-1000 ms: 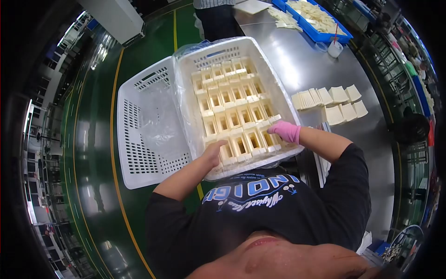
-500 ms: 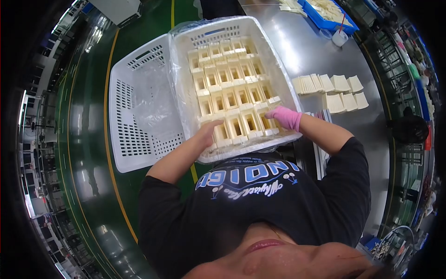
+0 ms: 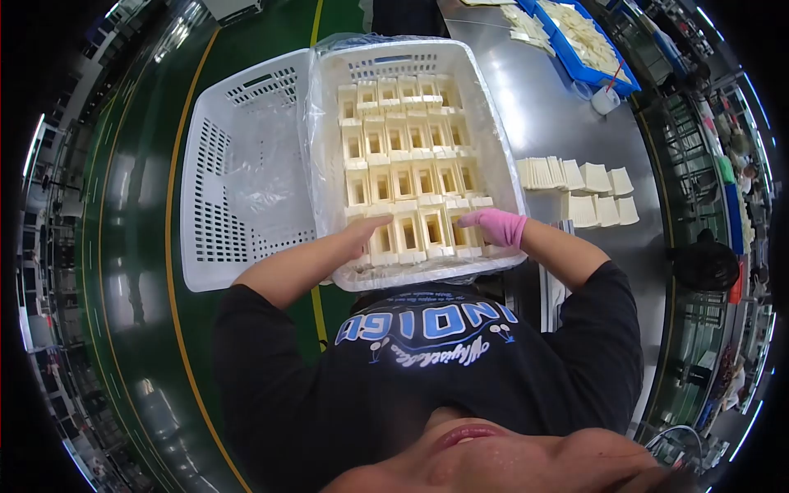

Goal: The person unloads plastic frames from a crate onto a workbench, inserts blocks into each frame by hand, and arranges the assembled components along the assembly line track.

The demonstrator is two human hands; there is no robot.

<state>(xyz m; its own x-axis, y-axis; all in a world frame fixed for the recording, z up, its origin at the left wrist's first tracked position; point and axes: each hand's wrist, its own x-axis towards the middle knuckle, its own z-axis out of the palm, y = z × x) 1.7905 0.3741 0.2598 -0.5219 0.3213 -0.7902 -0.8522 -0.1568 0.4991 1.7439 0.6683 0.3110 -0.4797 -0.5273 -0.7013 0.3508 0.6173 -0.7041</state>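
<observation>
A white plastic crate (image 3: 503,156) lined with clear film holds several rows of cream stacks, each with a rectangular opening. My bare left hand (image 3: 360,238) is curled against the left end of the row of cream stacks (image 3: 408,236) closest to my body. At that row's right end, my right hand (image 3: 496,226), in a pink glove, grips with its fingertips over the top. The row stands between both hands, inside the crate. The undersides of the fingers are hidden.
To the left, a perforated white lid or second crate (image 3: 209,185) adjoins the crate. On the right, a steel table (image 3: 501,74) carries several cream sheet piles (image 3: 598,211), a blue tray (image 3: 567,49) of cream pieces and a white cup (image 3: 605,100). Green floor (image 3: 283,25) lies beyond.
The view has shifted and turned slightly. My right hand has moved a little left along the front row, and my left hand stays at the row's left end.
</observation>
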